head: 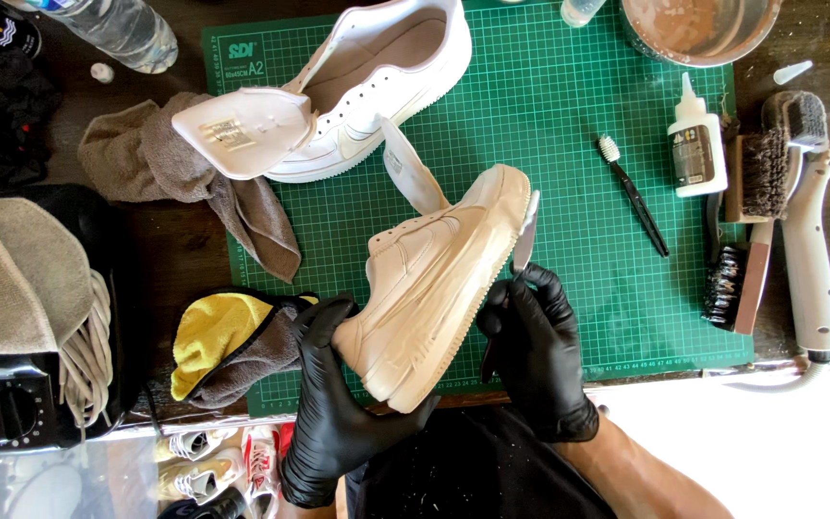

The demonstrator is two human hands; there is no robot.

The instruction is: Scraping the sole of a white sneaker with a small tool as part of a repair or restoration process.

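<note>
Black nitrile gloves on both hands. Left hand (pixel 333 404) clamps the toe end of a cream sneaker (pixel 434 279), fingers (pixel 324 322) wrapped around it, holding it tilted on its side above the near edge of the green cutting mat (pixel 569 240). Right hand (pixel 530 351) has its fingers pinched together on a slim blade-like tool (pixel 524 240), tip touching the sole edge at the heel end.

Step in hand, as I judge it: scraping or working along the sole seam of the held shoe. Next move likely calls for a steady grip by the left hand and a shallow tool angle so the tip follows the seam without gouging the upper.

Second white sneaker (pixel 377 86) lies further back on the mat, tongue pulled out. Toothbrush (pixel 631 192) on the mat to the right, glue bottle (pixel 695 144) just beside it, brushes (pixel 761 192) near the mat's right edge. Yellow cloth (pixel 213 336) near the left hand, brown rag (pixel 165 159) on the dark surface (pixel 180 250) left of the mat. Metal bowl (pixel 698 29) at top.
</note>
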